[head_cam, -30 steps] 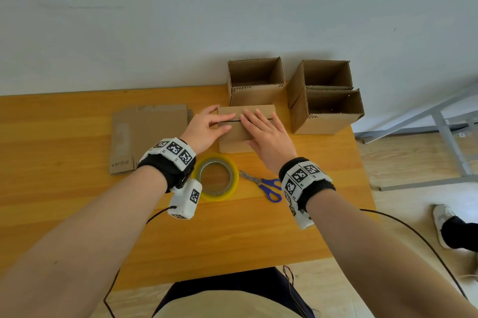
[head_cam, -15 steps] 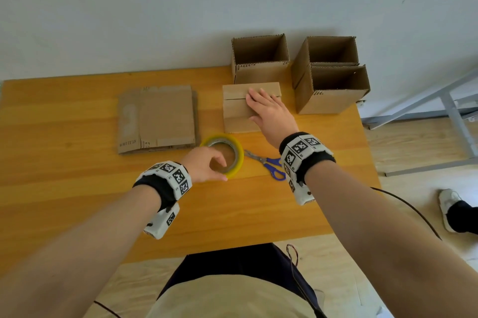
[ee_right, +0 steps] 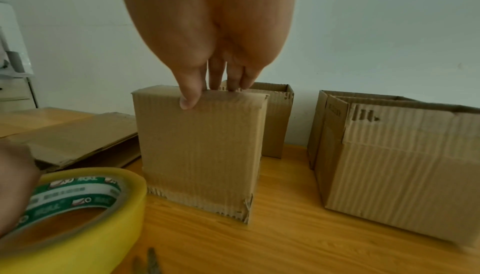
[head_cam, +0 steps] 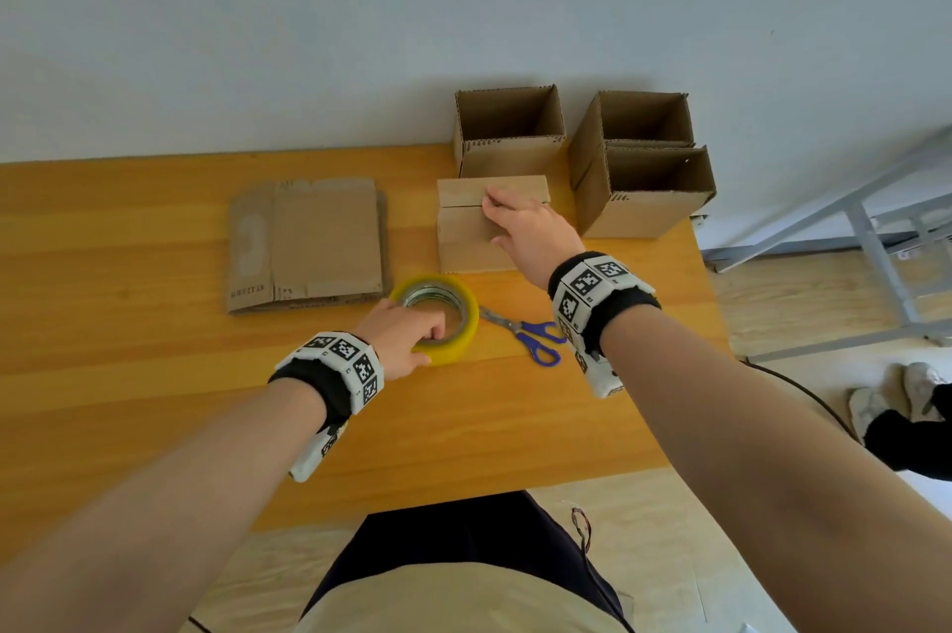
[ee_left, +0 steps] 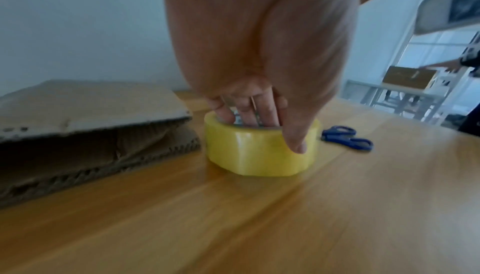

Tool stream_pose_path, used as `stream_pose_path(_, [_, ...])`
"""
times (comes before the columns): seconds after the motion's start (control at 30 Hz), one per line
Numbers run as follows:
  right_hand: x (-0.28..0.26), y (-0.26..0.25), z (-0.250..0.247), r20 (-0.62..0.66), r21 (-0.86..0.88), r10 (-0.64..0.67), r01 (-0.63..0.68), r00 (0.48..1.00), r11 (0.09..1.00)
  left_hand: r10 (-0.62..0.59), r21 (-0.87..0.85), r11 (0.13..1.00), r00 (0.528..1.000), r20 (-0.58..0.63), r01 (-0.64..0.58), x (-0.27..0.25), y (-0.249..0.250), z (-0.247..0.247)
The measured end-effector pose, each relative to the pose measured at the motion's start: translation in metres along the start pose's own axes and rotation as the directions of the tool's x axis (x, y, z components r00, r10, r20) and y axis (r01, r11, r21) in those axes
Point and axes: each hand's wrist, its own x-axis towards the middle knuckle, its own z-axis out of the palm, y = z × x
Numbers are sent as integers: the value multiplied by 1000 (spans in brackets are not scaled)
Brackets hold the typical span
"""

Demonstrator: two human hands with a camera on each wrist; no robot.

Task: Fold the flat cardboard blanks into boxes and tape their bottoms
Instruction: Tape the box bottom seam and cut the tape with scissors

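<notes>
A folded cardboard box (head_cam: pixel 471 230) stands bottom-up on the wooden table (head_cam: pixel 129 375), its bottom flaps closed with the seam showing. My right hand (head_cam: pixel 507 215) rests on these flaps with straight fingers; in the right wrist view the thumb (ee_right: pixel 189 99) lies over the box's (ee_right: pixel 202 151) top front edge. My left hand (head_cam: pixel 430 336) grips the yellow tape roll (head_cam: pixel 453 349). In the left wrist view its fingers (ee_left: pixel 249 114) reach into the core of the roll (ee_left: pixel 259 155) and the thumb lies on the outside. A stack of flat blanks (head_cam: pixel 309 243) lies to the left.
Blue-handled scissors (head_cam: pixel 533 339) lie right of the tape. Three open finished boxes (head_cam: pixel 507 153) (head_cam: pixel 639 117) (head_cam: pixel 644 210) stand at the back right near the wall. The table's right edge is close to them; a grey metal frame (head_cam: pixel 876 241) stands beyond.
My left hand left the box, came back toward me and took hold of the tape roll. The right hand stayed on the box flaps.
</notes>
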Motion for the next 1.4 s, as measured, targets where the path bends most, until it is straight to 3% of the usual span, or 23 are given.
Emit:
stream_pose_path(0.23, [2, -7, -8, 30, -45, 15, -14, 999, 999, -33, -362, 931, 999, 38, 45, -16, 2, -62])
stream_pose_path(0.4, [0, -11, -11, 31, -26, 37, -36, 999, 999, -49, -502, 865, 996, -71, 7, -32, -12, -97])
stream_pose_path(0.67, [0, -14, -12, 25, 25, 31, -32, 999, 999, -107, -502, 863, 955, -276, -49, -29, -7, -145])
stream_pose_path(0.87, [2, -7, -16, 51, 196, 65, -74, 997, 978, -68, -430, 901, 957, -282, -63, -7, 11, -170])
stream_pose_path(0.97, [5, -5, -23, 49, 440, 135, -143, 990, 887, -48, -359, 932, 965, -257, -49, 5, 19, -177])
stream_pose_path(1.1, [10, -6, -32, 147, 786, 223, -250, 964, 565, -25, -279, 959, 974, -226, -40, 13, 25, -184])
stream_pose_path(1.17, [11, -6, -34, 147, 841, 239, -248, 960, 481, -16, -255, 966, 975, -220, -42, 15, 28, -185])
stream_pose_path(1.27, [12, -7, -36, 129, 855, 252, -236, 959, 462, -7, -228, 973, 978, -209, -42, 18, 32, -188])
stream_pose_path(1.4, [15, -8, -33, 110, 832, 267, -235, 958, 502, 10, -192, 980, 982, -188, -47, 20, 34, -189])
